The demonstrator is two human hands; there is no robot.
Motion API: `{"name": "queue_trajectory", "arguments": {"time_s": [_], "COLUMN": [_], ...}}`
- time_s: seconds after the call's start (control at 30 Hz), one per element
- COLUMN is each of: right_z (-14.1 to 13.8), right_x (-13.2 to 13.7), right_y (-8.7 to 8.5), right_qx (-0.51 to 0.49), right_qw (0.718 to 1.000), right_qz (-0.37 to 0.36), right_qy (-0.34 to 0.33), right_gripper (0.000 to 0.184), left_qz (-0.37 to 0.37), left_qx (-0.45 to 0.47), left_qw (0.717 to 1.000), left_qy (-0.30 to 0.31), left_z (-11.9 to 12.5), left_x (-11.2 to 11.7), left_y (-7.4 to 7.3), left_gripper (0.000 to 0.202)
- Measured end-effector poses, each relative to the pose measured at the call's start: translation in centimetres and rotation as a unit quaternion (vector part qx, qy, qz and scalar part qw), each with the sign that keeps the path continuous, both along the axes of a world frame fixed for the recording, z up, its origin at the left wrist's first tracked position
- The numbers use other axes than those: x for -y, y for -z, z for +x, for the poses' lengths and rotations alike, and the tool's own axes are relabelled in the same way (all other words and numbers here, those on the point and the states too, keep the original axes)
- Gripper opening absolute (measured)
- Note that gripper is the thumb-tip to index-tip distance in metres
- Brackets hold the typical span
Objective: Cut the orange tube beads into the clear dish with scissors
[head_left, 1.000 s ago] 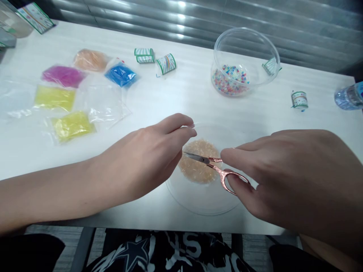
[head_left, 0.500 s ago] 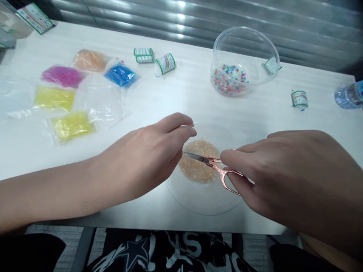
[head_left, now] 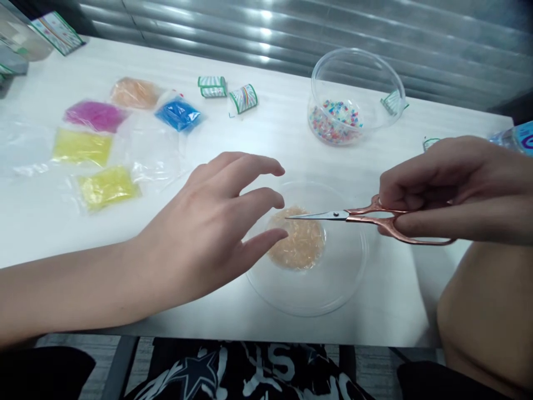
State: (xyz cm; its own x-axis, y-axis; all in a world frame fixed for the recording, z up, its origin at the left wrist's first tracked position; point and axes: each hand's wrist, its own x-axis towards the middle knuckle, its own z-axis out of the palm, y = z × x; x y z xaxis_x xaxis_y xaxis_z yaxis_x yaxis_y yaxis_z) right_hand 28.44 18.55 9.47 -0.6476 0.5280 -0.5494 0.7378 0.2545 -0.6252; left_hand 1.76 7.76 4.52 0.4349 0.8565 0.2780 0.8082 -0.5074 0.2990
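My right hand (head_left: 449,189) grips a small pair of scissors (head_left: 366,217) with copper-coloured handles and silver blades. The blades lie together and point left over a clear plastic bowl (head_left: 341,297). At the bottom of that bowl is a round patch of pale orange strips or shreds (head_left: 302,244). Open and apparently holding nothing, my left hand (head_left: 225,216) hovers over the bowl's left side, its fingers spread and curved. The scissor tip is close to the left fingertips; whether they touch I cannot tell.
Another clear bowl (head_left: 397,116) with multicoloured bits (head_left: 333,119) stands at the back. Yellow (head_left: 109,188), purple (head_left: 95,115), orange (head_left: 135,93) and blue packets (head_left: 179,115) lie left. Curled printed labels (head_left: 244,99) lie behind. A bottle (head_left: 520,138) is at the right edge.
My right hand has moved right and turned, drawing the scissors away from my left hand; the blades have closed. My left fingers have spread from a bent, closer pose.
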Motion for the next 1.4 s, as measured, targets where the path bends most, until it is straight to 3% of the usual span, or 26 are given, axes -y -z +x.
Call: {"name": "queue_trajectory", "arguments": {"time_s": [0.2,0.3,0.53,0.73,0.87,1.17,1.4], "right_z": [-0.5,-0.3,-0.3,-0.4,-0.2,-0.5,-1.0], "right_x": [-0.1,-0.4,-0.8,-0.9,-1.0,-0.6,-0.2], "right_y": [0.2,0.4,0.9,0.7,0.7,0.4,0.3], "right_qx": [-0.04,-0.082,-0.115,-0.121,-0.122,-0.106,-0.098], "right_qw": [0.997,0.994,0.99,0.987,0.986,0.985,0.992], "right_qz": [-0.033,-0.058,-0.085,-0.102,-0.111,-0.133,-0.079], "right_qy": [0.055,0.037,0.013,0.015,0.012,0.012,0.009], "right_gripper": [0.043,0.037,0.027,0.026,0.03,0.031,0.035], "left_qz": [0.034,0.04,0.103,0.067,0.097,0.04,0.042], "left_qx": [0.012,0.006,-0.007,0.001,0.011,0.022,0.028], "left_qw": [0.999,0.999,0.993,0.998,0.993,0.998,0.997], "left_qy": [-0.009,-0.013,0.052,0.016,0.062,0.051,0.063], "left_z": [0.4,0.4,-0.2,0.1,-0.1,0.2,0.2], "left_x": [0.4,0.5,-0.3,-0.3,-0.7,-0.5,-0.5], "left_y": [0.0,0.1,0.2,-0.3,-0.1,-0.4,-0.2], "left_gripper": [0.007,0.004,0.007,0.012,0.009,0.009,0.007]}}
